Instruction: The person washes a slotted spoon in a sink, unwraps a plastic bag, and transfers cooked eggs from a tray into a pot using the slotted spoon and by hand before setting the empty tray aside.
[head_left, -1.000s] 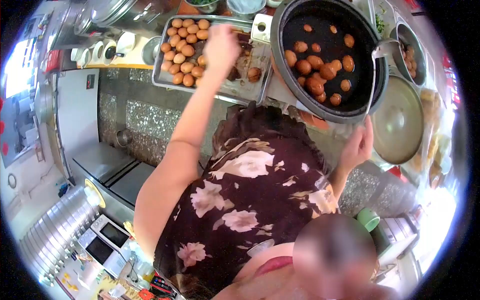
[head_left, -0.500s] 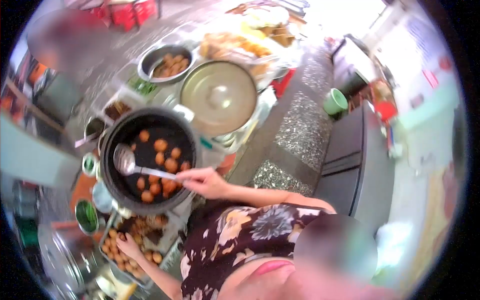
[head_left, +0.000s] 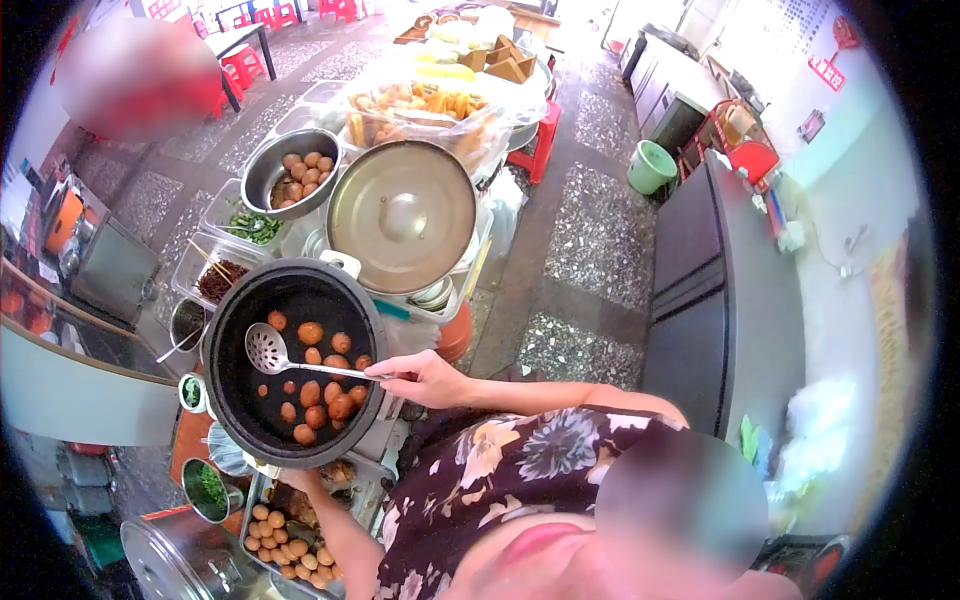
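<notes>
Inside a black pot (head_left: 216, 375), glossy brown eggs (head_left: 310, 333) and a slotted ladle (head_left: 266, 347).
Reddish-brown and wet-looking, most eggs cluster right of the ladle's round, perforated metal bowl; its slim handle crosses the rim, pinched in the right hand (head_left: 428, 380). By the lower rim, the left hand (head_left: 300, 479) has hidden fingers, its grip unclear. Paler eggs (head_left: 290, 548) sit below.

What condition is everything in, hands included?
Black pot: uncovered, holding eggs
Slotted skimmer: over pot, carrying no eggs
Right hand: closed around skimmer handle
Left hand: beside pot, grip unclear
Round lid: off, beside pot
Metal bowl: uncovered, holding eggs
Metal tray: partly filled with eggs
Green bucket: upright
</notes>
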